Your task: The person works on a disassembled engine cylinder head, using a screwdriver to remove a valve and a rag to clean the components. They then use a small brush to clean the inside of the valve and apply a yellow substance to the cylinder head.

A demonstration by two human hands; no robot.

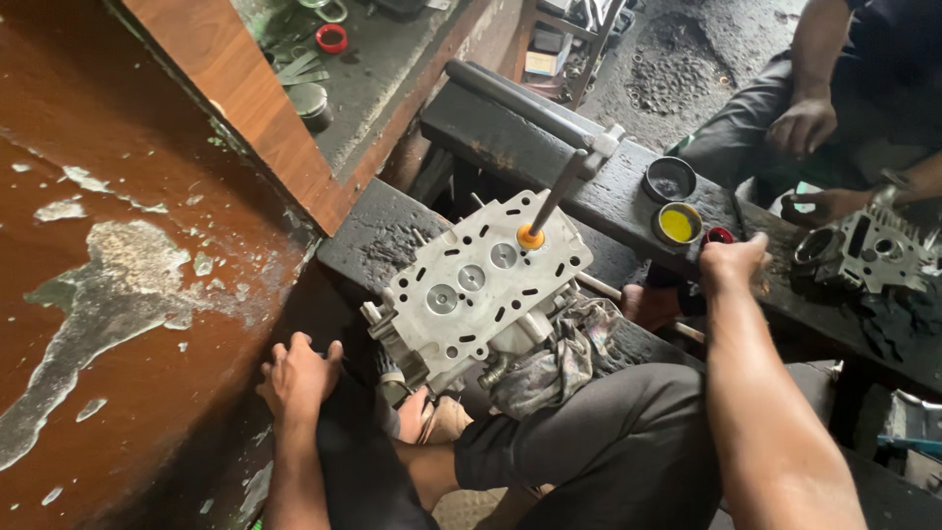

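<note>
Grimy workshop floor, reddish wall at nine o'clock. Left hand (297,378) at seven o'clock rests on the floor, fingers spread, holding nothing. Centre: a metal cylinder head (481,285) leans on the person's lap, a lapping stick (555,196) standing in it. Right hand (731,263) at three o'clock curls its fingers over a small red tin (717,236) on the dark table (549,147).

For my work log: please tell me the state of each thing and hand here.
Cylinder head: tilted, valve face up.
Lapping stick: standing in a valve seat.
Yellow tin: open.
Left hand: empty, on the floor.
Right hand: reaching at the red tin.
</note>
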